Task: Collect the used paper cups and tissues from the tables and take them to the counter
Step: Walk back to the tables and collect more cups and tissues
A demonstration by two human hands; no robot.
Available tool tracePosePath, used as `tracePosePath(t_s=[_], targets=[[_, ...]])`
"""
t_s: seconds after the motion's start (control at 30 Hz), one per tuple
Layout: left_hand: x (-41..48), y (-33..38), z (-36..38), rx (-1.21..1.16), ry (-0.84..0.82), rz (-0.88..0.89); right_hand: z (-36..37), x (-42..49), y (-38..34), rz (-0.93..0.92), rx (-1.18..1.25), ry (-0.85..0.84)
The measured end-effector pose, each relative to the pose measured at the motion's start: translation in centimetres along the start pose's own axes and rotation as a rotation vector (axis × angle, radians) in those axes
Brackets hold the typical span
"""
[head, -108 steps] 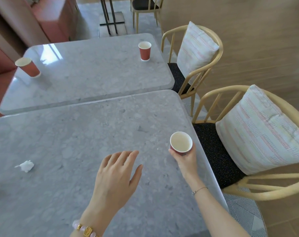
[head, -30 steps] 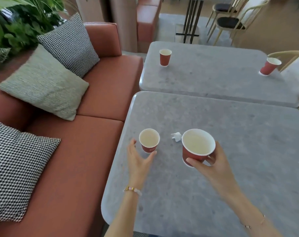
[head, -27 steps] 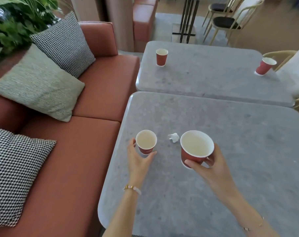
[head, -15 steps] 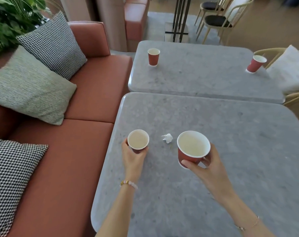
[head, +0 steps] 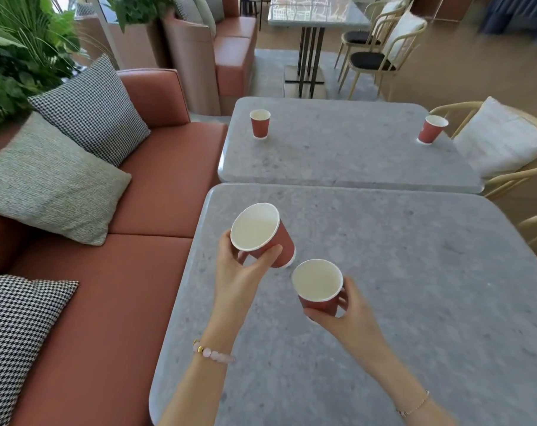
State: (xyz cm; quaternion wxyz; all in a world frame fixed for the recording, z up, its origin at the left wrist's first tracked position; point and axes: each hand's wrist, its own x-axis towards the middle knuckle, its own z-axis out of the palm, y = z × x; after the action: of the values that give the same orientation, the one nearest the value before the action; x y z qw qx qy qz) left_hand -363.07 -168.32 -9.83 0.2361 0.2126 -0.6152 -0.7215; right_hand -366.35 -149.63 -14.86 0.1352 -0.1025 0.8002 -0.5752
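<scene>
My left hand (head: pixel 241 272) grips a red paper cup (head: pixel 261 233), lifted off the near grey table (head: pixel 414 287) and tilted with its mouth toward me. My right hand (head: pixel 344 315) holds a second red paper cup (head: pixel 317 287) upright just below and to the right of the first; the two cups nearly touch. Two more red cups stand on the far table (head: pixel 347 155): one at its left (head: pixel 260 123), one at its right edge (head: pixel 431 129). The crumpled tissue is hidden behind the lifted cups.
A red sofa (head: pixel 122 272) with patterned cushions (head: pixel 45 179) runs along the tables' left side. Wooden chairs with pale cushions (head: pixel 500 139) stand on the right. Plants (head: pixel 21 56) fill the far left corner; another table and chairs stand beyond.
My left hand closed on the left cup, lifted it off the table and tilted it toward the cup in my right hand. The right hand dropped slightly. The tissue went out of sight.
</scene>
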Motion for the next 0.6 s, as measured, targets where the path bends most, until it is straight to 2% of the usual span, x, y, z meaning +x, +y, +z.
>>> tracePosePath(t_s=[0.27,0.43,0.6], targets=[[-2.8,2.0,2.4,0.055,-0.229,0.006,0.2,-0.8,-0.6,-0.056,0.001,-0.007],[-4.4,1.0,3.4,0.151,-0.247,0.001,-0.2,-1.5,-1.0,-0.084,0.031,0.027],[-5.6,0.6,4.1,0.236,-0.272,0.072,-1.0,-2.3,-1.5,-0.08,0.056,0.037]])
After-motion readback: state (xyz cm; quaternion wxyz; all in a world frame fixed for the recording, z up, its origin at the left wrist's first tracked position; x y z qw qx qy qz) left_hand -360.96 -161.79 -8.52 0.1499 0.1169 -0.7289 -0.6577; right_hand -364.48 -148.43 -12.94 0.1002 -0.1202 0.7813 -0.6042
